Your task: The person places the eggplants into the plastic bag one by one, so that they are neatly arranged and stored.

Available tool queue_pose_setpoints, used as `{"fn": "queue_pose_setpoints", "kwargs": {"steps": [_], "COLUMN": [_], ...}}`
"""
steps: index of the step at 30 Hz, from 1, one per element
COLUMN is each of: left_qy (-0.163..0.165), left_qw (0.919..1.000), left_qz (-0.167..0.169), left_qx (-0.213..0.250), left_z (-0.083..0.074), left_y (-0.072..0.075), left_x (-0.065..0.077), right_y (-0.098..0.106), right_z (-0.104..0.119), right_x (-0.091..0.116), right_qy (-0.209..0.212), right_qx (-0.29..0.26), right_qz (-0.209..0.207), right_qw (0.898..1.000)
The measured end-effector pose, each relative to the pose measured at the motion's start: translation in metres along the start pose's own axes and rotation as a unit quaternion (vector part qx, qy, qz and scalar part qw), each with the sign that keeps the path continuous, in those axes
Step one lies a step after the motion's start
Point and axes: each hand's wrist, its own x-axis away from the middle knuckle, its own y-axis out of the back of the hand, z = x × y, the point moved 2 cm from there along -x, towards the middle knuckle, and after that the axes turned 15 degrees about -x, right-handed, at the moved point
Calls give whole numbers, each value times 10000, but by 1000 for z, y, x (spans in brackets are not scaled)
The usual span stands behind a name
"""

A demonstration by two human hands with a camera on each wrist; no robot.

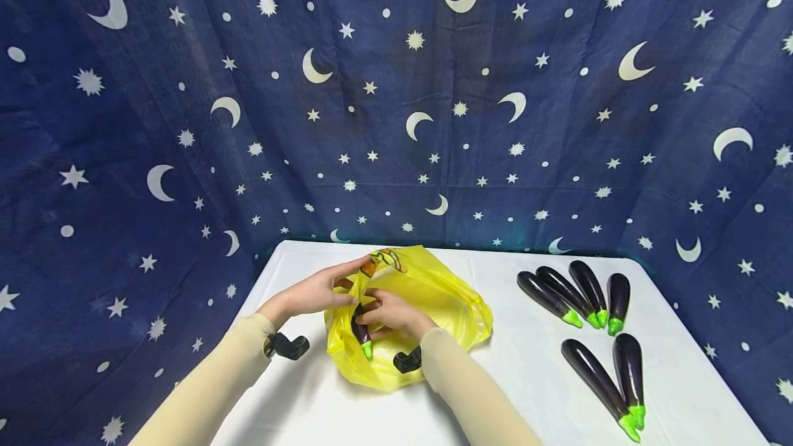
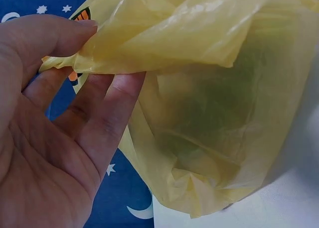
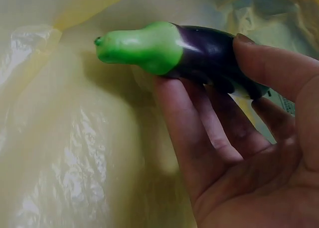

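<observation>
A thin yellow plastic bag (image 1: 434, 281) lies open on the white table. My left hand (image 1: 319, 291) pinches the bag's left rim between thumb and fingers; in the left wrist view the folded film (image 2: 164, 44) passes between them. Inside the bag mouth, my right hand (image 1: 396, 314) grips a dark purple eggplant (image 1: 361, 329), its green stem end toward the near side. Thumb and fingers wrap the eggplant (image 3: 209, 51) in the right wrist view, and its far end is hidden behind the hand.
On the right of the white table (image 1: 508, 377) lie several more eggplants, a group (image 1: 588, 288) toward the back and a pair (image 1: 595, 370) nearer the front. A dark blue curtain (image 1: 396, 122) with moons and stars hangs behind and at both sides.
</observation>
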Motion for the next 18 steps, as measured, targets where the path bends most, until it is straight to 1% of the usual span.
{"fn": "queue_pose_setpoints", "kwargs": {"steps": [4,9,18], "left_qy": [-41,-57,-38], "left_qw": [10000,10000,10000], "left_qz": [-5,-30,17], "left_qx": [-21,65,85], "left_z": [-3,-4,-3], "left_y": [0,1,1], "left_x": [0,0,-1], "right_y": [0,0,-1], "right_z": [-1,-2,-5], "right_x": [-3,-6,-6], "right_qy": [52,121,232], "right_qx": [276,622,875], "right_qz": [-259,-438,-649], "right_qw": [9993,9970,9938]}}
